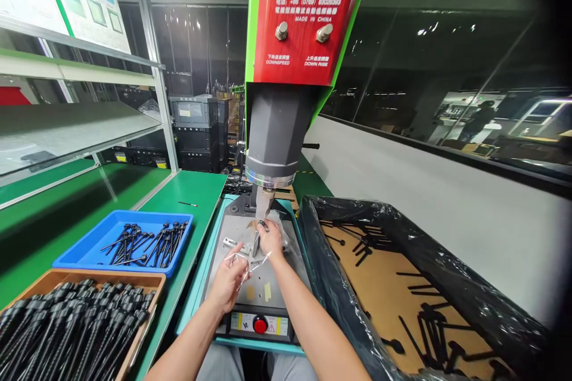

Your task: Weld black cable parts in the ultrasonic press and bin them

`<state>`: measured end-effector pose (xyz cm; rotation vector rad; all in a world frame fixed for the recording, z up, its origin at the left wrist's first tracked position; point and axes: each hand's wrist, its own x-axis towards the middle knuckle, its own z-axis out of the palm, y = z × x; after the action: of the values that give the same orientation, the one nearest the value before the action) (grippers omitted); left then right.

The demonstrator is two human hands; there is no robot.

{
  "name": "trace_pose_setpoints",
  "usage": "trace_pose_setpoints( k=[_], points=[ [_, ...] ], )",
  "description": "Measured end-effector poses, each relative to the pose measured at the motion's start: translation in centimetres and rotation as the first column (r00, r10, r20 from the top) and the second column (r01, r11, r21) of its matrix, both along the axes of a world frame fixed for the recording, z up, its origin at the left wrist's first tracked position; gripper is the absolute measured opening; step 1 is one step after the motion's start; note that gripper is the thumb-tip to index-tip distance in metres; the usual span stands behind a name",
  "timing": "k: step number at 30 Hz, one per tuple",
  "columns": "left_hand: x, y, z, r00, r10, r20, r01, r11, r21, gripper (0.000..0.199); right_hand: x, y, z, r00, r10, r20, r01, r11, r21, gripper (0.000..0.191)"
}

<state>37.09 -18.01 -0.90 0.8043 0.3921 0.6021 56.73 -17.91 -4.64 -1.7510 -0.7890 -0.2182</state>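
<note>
My right hand is at the metal horn of the red and green press, its fingers closed on a small black part. Lower and to the left, my left hand has its fingers curled around clear plastic film. Shiny strands of the film run toward my right wrist, and more of it seems to lie behind the right hand. Under both hands is the grey base plate with a metal fixture. My right fingers partly hide the fixture's middle.
At left, a blue tray and an orange-brown bin hold many black rod-like parts. A black-lined box at right has similar parts on cardboard. A red button sits at the base's front. The press head hangs above my hands.
</note>
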Motion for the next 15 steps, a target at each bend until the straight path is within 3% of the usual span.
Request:
trace_pose_setpoints(
  k=[8,15],
  points=[
    [0.1,-0.1,-0.1,1.0,0.007,0.006,-0.007,1.0,-0.001,0.07,-0.9,-1.1,1.2,0.995,0.034,-0.095,-0.027,0.997,0.074,0.03],
    [-1.0,-0.3,-1.4,0.996,0.046,-0.08,-0.048,0.999,-0.014,0.069,-5.6,-6.6,-0.9,0.941,0.131,-0.313,-0.094,0.987,0.132,0.038]
  ],
)
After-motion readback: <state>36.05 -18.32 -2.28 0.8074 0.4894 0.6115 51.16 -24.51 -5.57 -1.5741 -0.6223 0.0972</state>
